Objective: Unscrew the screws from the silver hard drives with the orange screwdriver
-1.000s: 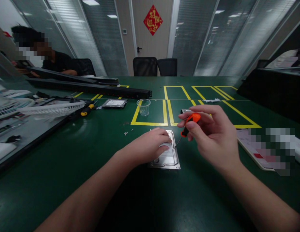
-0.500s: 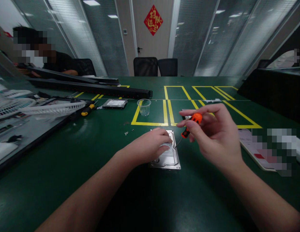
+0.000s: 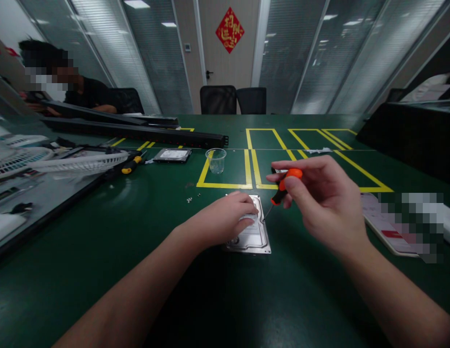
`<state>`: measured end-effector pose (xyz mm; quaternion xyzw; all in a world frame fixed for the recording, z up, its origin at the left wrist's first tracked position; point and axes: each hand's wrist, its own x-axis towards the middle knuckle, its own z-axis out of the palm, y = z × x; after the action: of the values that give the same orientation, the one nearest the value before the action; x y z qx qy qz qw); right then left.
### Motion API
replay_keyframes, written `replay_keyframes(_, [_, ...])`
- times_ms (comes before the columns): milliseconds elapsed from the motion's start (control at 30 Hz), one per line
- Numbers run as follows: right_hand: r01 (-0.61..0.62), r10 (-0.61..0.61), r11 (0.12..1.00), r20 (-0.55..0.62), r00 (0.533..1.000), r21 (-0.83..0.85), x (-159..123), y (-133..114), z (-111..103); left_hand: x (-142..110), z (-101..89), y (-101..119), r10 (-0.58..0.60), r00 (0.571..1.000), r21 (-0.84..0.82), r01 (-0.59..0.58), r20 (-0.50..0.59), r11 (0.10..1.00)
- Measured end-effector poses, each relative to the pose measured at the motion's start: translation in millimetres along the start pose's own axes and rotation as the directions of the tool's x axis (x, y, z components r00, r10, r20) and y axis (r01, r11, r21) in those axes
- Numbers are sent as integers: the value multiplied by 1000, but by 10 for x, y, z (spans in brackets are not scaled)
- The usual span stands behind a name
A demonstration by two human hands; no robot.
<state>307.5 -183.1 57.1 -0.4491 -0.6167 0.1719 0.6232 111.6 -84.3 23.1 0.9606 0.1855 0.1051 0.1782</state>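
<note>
A silver hard drive (image 3: 248, 239) lies flat on the green table. My left hand (image 3: 230, 218) rests over its left part, fingers curled onto the top face and holding it; the drive's left side is hidden beneath the hand. In my right hand (image 3: 324, 200) is a small orange-and-black screwdriver (image 3: 280, 194), its handle pinched between thumb and fingers. The slanting shaft reaches down to the right edge area of the drive's cover. Several tiny screws (image 3: 189, 199) lie on the table to the left.
Beyond the drive stands a clear plastic cup (image 3: 216, 162). Another hard drive (image 3: 172, 155) and a yellow-black screwdriver (image 3: 131, 165) lie left of it. Long black power strips (image 3: 138, 133) cross the back left, near a seated person (image 3: 87, 94). A phone (image 3: 388, 227) lies at right.
The fingers of my right hand have shifted around the screwdriver handle, which has turned slightly, while the shaft stays at the same spot. My left hand and the drive have not moved.
</note>
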Motion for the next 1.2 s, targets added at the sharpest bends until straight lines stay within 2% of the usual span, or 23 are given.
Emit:
replay_keyframes(133, [-27, 28, 998, -30, 999, 57, -19, 23, 32, 8, 4, -5, 8, 1000, 3, -8, -1, 1000])
replay_keyframes(267, [3, -3, 1000, 17, 1000, 27, -24, 64, 5, 11, 5, -8, 14, 1000, 7, -14, -1, 1000])
replay_keyframes(433, [-20, 12, 995, 81, 997, 99, -11, 37, -37, 8, 3, -5, 9, 1000, 6, -9, -3, 1000])
replay_keyframes(567, [-17, 16, 999, 32, 999, 33, -8, -4, -14, 6, -2, 4, -3, 1000, 6, 3, 2, 1000])
replay_keyframes(700, [-40, 41, 998, -11, 999, 51, -19, 3, 6, 5, 4, 3, 0, 1000, 5, 0, -2, 1000])
replay_keyframes(1000, [-35, 28, 998, 132, 991, 54, 5, 19, -69, 4, 1, -6, 12, 1000, 6, -12, -1, 1000])
replay_keyframes(1100, [-44, 41, 999, 112, 993, 25, 8, 16, -74, 2, -1, -2, 7, 1000, 2, -7, 0, 1000])
replay_keyframes(1200, [-81, 76, 994, 75, 994, 69, 3, 30, -58, 4, -1, 3, 13, 1000, 1, -13, -3, 1000])
